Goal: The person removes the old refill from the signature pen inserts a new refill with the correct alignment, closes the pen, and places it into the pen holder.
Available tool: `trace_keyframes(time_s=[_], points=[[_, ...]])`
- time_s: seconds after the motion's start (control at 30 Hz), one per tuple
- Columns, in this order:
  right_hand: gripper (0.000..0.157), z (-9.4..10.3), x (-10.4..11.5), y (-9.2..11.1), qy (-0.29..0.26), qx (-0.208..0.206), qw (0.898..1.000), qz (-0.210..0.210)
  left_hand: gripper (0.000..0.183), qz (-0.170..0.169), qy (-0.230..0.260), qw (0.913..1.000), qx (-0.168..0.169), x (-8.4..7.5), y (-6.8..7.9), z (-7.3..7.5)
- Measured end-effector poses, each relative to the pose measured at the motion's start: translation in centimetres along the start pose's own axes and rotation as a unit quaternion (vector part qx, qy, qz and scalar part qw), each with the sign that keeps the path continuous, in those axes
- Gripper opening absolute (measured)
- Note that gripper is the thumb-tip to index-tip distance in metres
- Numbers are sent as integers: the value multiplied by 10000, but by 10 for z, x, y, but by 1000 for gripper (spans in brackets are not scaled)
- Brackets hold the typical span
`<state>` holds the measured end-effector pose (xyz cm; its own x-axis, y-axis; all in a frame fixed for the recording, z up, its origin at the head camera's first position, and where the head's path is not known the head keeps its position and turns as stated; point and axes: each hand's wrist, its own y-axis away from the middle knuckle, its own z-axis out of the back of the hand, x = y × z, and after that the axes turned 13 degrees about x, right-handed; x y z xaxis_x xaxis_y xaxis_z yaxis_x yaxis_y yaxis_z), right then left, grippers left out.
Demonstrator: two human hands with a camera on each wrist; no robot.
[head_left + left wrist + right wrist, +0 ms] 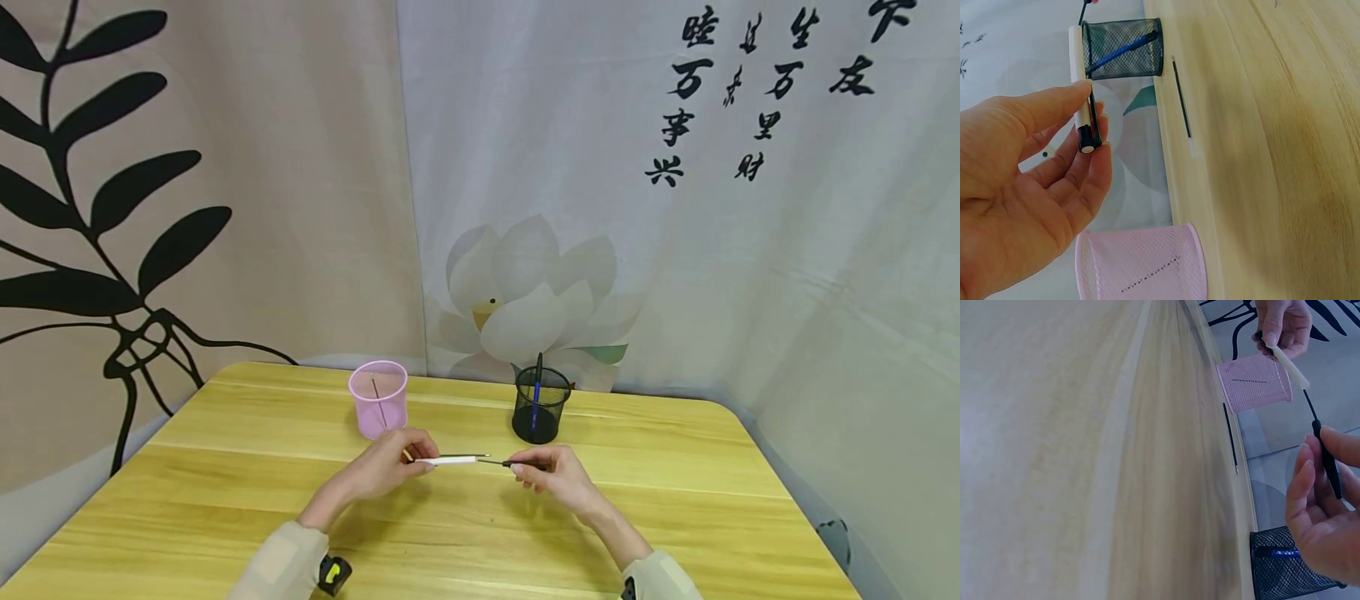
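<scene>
My left hand point(393, 460) pinches a white pen barrel point(1077, 56) between thumb and fingers. A black clip and end cap point(1089, 139) sit at the barrel's near end. My right hand point(557, 477) grips a slim black tapered pen part point(1329, 459) with its fingertips. A thin dark rod point(1309, 405), like a refill, sticks out of that part and points at the barrel's open end, right at its rim. On the table behind lies a loose pen refill point(1182, 100), dark with a pale end.
A pink mesh pen holder point(378, 408) stands at the back left of the wooden table point(465, 542), a thin dark stick showing in it. At the back right, a black mesh pen holder point(551, 417) contains a blue-and-black pen point(537, 387). Printed curtains point(315, 167) hang behind.
</scene>
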<state>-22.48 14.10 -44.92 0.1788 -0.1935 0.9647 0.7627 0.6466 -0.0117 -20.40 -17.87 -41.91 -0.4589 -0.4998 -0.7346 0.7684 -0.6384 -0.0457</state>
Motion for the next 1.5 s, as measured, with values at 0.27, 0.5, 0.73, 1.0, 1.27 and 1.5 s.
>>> trace_keyframes(time_s=[0.27,0.5,0.73,1.0,1.27,1.5], points=[[29,-1,0,0,5,34,10000,61,6,-90,73,9999,29,-2,-2,-2],[30,-1,-1,0,8,32,9999,119,4,-121,163,9998,64,-4,-4,-3],[31,0,0,1,47,95,9999,127,3,-91,71,9999,93,-6,-4,-3],[34,-2,4,2,201,185,9996,14,3,-88,37,9999,74,-6,-5,-5],[33,-5,6,0,150,245,9995,91,5,-127,139,9998,34,-7,-7,-7],[33,-6,7,-1,124,205,9996,138,9,-159,255,9995,-9,-9,-9,-8]])
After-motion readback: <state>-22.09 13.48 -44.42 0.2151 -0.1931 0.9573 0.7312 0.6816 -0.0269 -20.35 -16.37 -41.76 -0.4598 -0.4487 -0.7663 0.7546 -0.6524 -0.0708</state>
